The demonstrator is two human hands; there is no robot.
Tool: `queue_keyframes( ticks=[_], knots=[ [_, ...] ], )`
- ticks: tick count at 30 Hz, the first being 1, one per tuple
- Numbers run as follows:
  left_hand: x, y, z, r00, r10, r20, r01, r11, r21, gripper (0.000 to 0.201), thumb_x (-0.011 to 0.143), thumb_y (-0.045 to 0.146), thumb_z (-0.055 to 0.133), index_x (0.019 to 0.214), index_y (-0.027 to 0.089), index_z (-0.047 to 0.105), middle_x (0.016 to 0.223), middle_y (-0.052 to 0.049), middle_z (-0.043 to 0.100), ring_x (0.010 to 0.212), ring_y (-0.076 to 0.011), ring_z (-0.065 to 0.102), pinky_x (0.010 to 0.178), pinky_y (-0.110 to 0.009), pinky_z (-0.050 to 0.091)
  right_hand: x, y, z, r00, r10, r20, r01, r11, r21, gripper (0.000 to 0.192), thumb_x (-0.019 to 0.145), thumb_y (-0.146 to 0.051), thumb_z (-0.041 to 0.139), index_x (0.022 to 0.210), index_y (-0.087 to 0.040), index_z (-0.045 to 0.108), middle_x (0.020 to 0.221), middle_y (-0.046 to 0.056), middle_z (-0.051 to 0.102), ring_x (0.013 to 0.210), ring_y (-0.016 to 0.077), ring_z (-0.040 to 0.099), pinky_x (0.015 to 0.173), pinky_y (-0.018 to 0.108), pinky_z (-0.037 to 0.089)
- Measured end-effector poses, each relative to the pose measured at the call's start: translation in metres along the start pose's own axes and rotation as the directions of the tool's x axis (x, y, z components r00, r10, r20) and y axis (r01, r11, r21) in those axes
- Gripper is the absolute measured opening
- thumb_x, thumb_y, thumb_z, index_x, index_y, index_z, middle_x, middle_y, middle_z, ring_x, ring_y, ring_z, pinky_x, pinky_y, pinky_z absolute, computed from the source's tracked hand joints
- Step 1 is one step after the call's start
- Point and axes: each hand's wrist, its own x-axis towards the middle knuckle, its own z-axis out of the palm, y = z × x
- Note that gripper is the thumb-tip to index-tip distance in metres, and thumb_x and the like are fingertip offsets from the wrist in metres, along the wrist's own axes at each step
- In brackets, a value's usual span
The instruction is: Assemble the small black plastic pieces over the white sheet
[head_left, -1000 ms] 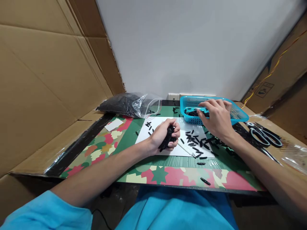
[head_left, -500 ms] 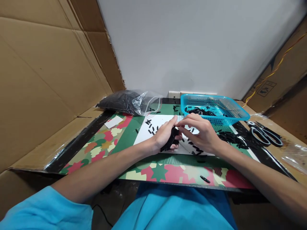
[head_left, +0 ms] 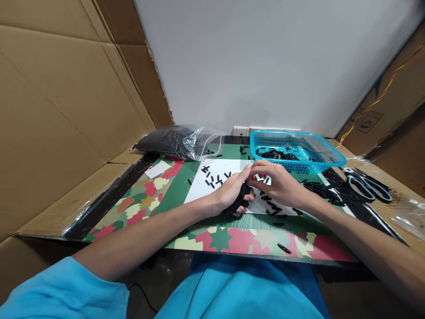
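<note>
Cupped around a bunch of small black strips (head_left: 239, 200) is my left hand (head_left: 234, 190), just above the near edge of a white sheet (head_left: 199, 188). My right hand (head_left: 275, 181) meets it at the left thumb, with thumb and index finger pinched together. Whatever sits between those fingertips is too small and hidden to make out. Loose black pieces (head_left: 272, 206) lie scattered on the sheet around both hands. To the right, partly behind my right wrist, is a denser pile of black pieces (head_left: 322, 191).
A blue plastic basket (head_left: 332, 155) with black pieces inside stands at the back right. Scissors (head_left: 368, 188) lie on the right edge. A clear zip bag of black material (head_left: 166, 141) rests at the back left. Cardboard (head_left: 66, 88) walls the left side.
Both hands have shifted slightly, the left one a little to the right. More loose pieces on the sheet show left of my left hand. The bunch stays in my left hand.
</note>
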Motion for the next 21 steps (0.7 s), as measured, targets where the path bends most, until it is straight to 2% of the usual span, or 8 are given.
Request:
queue_keyframes(
  ticks=[5, 10, 15, 21],
  knots=[
    [-0.001, 0.004, -0.007, 0.999, -0.026, 0.035, 0.029, 0.997, -0.070, 0.051, 0.089, 0.076, 0.054, 0.101, 0.028, 0.045, 0.062, 0.009, 0.045, 0.036, -0.0094, 0.041, 0.034, -0.018, 0.030, -0.001, 0.007, -0.001, 0.992, -0.007, -0.129, 0.003, 0.999, -0.032, 0.010, 0.102, -0.019, 0.060, 0.095, -0.021, 0.068, 0.093, 0.005, 0.066, 0.087, 0.0194, 0.059, 0.077, 0.032, 0.047],
    [0.001, 0.007, -0.014, 0.995, -0.039, 0.097, 0.054, 0.986, -0.156, 0.046, 0.091, 0.070, 0.056, 0.091, 0.025, 0.049, 0.063, 0.009, 0.038, 0.036, -0.0076, 0.040, 0.034, -0.017, 0.027, 0.000, 0.009, -0.004, 0.973, -0.005, -0.231, -0.009, 0.998, -0.060, 0.009, 0.102, -0.023, 0.060, 0.095, -0.022, 0.067, 0.091, 0.005, 0.066, 0.081, 0.0190, 0.058, 0.073, 0.033, 0.047],
    [0.000, 0.008, -0.010, 0.990, 0.076, 0.118, -0.056, 0.984, -0.166, 0.041, 0.094, 0.064, 0.055, 0.088, 0.024, 0.048, 0.062, 0.008, 0.037, 0.036, -0.0081, 0.039, 0.032, -0.017, 0.025, -0.001, 0.009, -0.004, 0.951, -0.001, -0.308, -0.019, 0.998, -0.062, 0.013, 0.103, -0.027, 0.059, 0.094, -0.022, 0.066, 0.085, 0.003, 0.063, 0.075, 0.0179, 0.056, 0.069, 0.032, 0.045],
    [-0.001, 0.007, -0.009, 0.989, 0.124, 0.079, -0.111, 0.982, -0.156, 0.035, 0.095, 0.061, 0.056, 0.094, 0.027, 0.045, 0.062, 0.009, 0.040, 0.036, -0.0087, 0.039, 0.032, -0.016, 0.027, -0.003, 0.013, -0.004, 0.931, -0.015, -0.365, -0.004, 0.999, -0.050, 0.011, 0.103, -0.027, 0.061, 0.094, -0.023, 0.066, 0.085, 0.003, 0.063, 0.074, 0.0176, 0.055, 0.069, 0.033, 0.046]
  ],
)
